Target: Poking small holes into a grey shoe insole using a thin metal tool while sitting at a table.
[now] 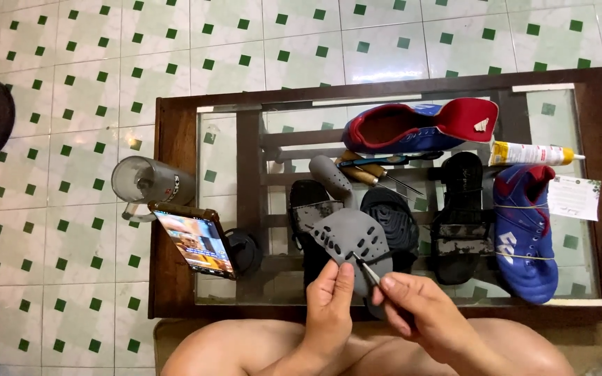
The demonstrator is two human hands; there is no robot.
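- The lower part of the grey perforated shoe [346,237] is covered by both hands, so its far edge and sole cannot be made out.
- The thin metal tool [366,268] shows only a short shaft and tip; its handle is buried in the right hand [412,306].
- Through the glass top of the bench [175,139] the frame and floor tiles show, which makes the dark sandals' outlines hard to read.
- The left hand [330,296] is closed on the grey shoe's near edge, thumb on top, with the shoe rising just above its fingertips.
- The right hand is pinched shut on the tool, whose tip touches the grey shoe just above and left of this hand.
- Beyond the hands lie a black sandal [462,216] and two blue football boots [419,125], well apart from the fingers.
- Left of the left hand a phone [193,240] stands propped, with a glass mug [149,182] behind it.
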